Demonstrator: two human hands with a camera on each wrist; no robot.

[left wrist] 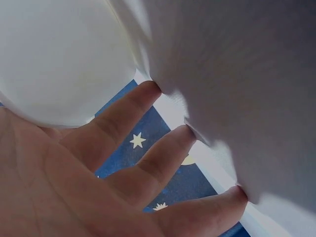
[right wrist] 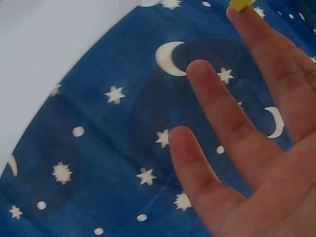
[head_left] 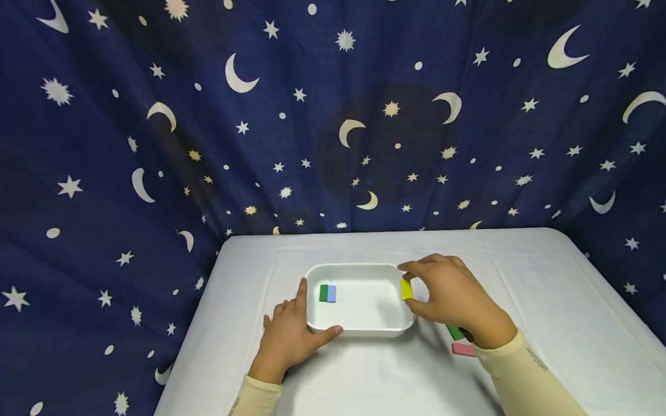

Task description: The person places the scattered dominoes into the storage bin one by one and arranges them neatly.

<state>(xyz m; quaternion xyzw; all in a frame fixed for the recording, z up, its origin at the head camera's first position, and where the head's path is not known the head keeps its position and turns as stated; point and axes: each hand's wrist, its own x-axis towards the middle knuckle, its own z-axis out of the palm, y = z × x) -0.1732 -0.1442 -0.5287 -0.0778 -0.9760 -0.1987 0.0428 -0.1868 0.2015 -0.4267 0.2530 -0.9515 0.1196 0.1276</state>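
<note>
A white rectangular tray [head_left: 366, 321] stands on the table. My left hand [head_left: 288, 337] braces its near-left corner, the index finger along the left side and the thumb at the front rim. In the left wrist view the other left fingers [left wrist: 160, 170] touch the white tablecloth beside the tray's wall [left wrist: 59, 59]. My right hand [head_left: 454, 292] pinches a yellow block [head_left: 406, 289] between thumb and fingers at the tray's right end. A bit of the yellow block [right wrist: 242, 5] shows at a fingertip in the right wrist view. Inside the tray, a green block [head_left: 323, 293] and a light blue block [head_left: 332, 293] lie side by side.
Under the right wrist lie a second green block [head_left: 455, 332] and a pink block [head_left: 464, 350], both partly covered by the arm. The table [head_left: 537, 286] has a white cloth. A dark blue curtain [head_left: 308, 159] with moons and stars hangs behind and at the sides.
</note>
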